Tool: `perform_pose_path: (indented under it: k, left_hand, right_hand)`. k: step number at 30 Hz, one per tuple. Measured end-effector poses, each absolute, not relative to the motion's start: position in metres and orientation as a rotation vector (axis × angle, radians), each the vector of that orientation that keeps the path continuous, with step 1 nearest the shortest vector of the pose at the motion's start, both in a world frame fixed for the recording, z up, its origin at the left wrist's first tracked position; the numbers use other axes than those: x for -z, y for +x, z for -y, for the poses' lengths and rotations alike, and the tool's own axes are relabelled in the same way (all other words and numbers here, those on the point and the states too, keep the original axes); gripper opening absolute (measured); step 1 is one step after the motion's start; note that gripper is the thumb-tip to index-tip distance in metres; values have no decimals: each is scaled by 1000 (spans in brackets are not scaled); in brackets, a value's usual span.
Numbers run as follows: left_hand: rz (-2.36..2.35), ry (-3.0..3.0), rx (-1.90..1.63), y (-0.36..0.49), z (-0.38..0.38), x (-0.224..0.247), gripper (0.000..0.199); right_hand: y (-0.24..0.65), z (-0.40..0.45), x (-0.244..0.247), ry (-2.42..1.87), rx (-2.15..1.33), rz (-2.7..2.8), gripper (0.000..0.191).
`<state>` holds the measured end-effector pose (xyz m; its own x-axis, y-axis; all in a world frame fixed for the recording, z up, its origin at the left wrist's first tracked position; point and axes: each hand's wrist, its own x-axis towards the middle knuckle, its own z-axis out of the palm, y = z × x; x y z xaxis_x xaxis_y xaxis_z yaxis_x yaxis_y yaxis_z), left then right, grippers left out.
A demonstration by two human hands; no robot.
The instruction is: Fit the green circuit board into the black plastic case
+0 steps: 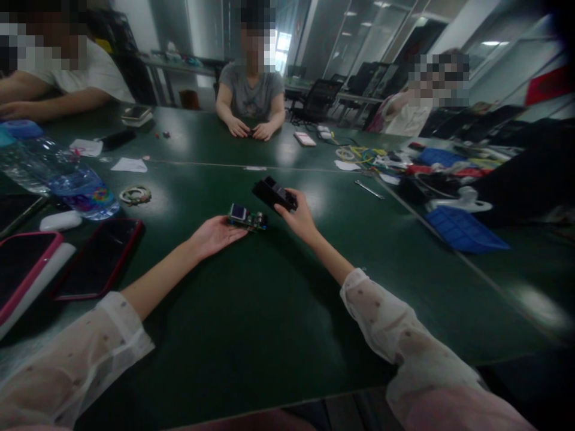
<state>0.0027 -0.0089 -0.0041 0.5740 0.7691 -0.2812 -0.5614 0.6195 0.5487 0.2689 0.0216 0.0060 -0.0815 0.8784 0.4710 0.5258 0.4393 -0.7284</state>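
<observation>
A small green circuit board with a dark square screen lies on the fingers of my left hand, which holds it from below near the middle of the table. My right hand grips a black plastic casing by its right end, thumb on the near side. The casing is tilted and hangs just above and to the right of the board. A narrow gap seems to separate the two parts. The fingers behind the casing are partly hidden.
Phones, a white case and water bottles stand at the left, beside a tape roll. A wrench, a blue tray and cables lie right. Across the green table a person handles something dark.
</observation>
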Motion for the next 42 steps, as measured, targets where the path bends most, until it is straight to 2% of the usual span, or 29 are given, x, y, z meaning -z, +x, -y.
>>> perform_pose_path:
  k: [7, 21, 28, 34, 42]
  left_hand:
    - [-527, 444, -830, 4, 8, 7, 55]
    - [-555, 450, -834, 6, 6, 6, 54]
    - [-590, 496, -858, 7, 11, 2, 81]
    - [-623, 609, -864, 10, 15, 1, 55]
    - [-630, 644, -861, 11, 15, 1, 56]
  right_hand:
    - [242, 6, -28, -937, -646, 1939, 54]
    - [240, 9, -16, -942, -619, 2028, 48]
    - [237, 9, -4, -889, -636, 2099, 49]
    - [235, 11, 1, -906, -683, 2094, 49]
    - [235, 9, 4, -874, -711, 2064, 49]
